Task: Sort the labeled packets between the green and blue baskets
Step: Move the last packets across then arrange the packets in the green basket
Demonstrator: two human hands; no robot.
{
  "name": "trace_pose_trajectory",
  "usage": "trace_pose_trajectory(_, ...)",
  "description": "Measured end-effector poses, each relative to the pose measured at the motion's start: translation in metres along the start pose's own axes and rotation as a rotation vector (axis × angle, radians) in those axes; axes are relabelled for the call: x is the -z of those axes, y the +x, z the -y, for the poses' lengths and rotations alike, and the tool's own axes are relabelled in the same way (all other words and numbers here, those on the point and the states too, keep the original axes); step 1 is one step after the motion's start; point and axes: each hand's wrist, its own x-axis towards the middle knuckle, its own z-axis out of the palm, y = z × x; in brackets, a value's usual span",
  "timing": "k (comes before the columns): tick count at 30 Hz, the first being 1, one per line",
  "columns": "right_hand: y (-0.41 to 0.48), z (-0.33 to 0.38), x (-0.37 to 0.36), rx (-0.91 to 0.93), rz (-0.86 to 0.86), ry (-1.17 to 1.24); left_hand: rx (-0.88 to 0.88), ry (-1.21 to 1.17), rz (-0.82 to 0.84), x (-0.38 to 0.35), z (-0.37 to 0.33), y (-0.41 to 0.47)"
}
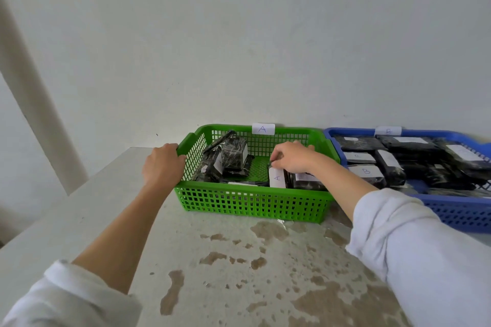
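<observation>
Green plastic sets the scene: the green basket, tagged A, sits by the desk's far edge against the wall, with the blue basket, tagged B, just beside it toward the far right corner. The person's left grip curls over the green basket's left rim. The right grip reaches inside and pinches the top edge of a black packet marked A, which stands on edge at the basket's near right corner. More dark packets lean at its left end, and B-marked packets fill the blue one. The letter matches the basket, so the step in hand looks like seating this packet. It is best eased down beside its neighbour, label readable, before the fingers release, with the rim steadied so the light basket does not slide. Brown stains blotch the pale desk, and the wall is bare and off-white.
</observation>
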Motion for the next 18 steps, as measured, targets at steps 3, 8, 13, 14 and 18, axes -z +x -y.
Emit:
trace_pose_trajectory(3, 0.001, -0.004, -0.002, -0.055, 0.020, -0.069, 0.007, -0.034, -0.016, -0.002, 0.002, 0.000)
trace_pose_trajectory(8, 0.006, 0.000, 0.005, -0.107, 0.028, -0.194, -0.017, -0.061, -0.008, -0.006, 0.003, 0.002)
trace_pose_trajectory(13, 0.026, 0.038, -0.006, 0.149, -0.108, -0.010, -0.013, -0.075, -0.020, -0.007, 0.004, 0.001)
trace_pose_trajectory(14, 0.031, 0.048, -0.011, 0.189, -0.060, 0.055, -0.016, -0.076, -0.023, -0.007, 0.004, 0.001)
trace_pose_trajectory(18, 0.050, 0.073, -0.032, 0.170, 0.064, 0.050, -0.025, -0.084, -0.040, -0.007, 0.004, 0.000)
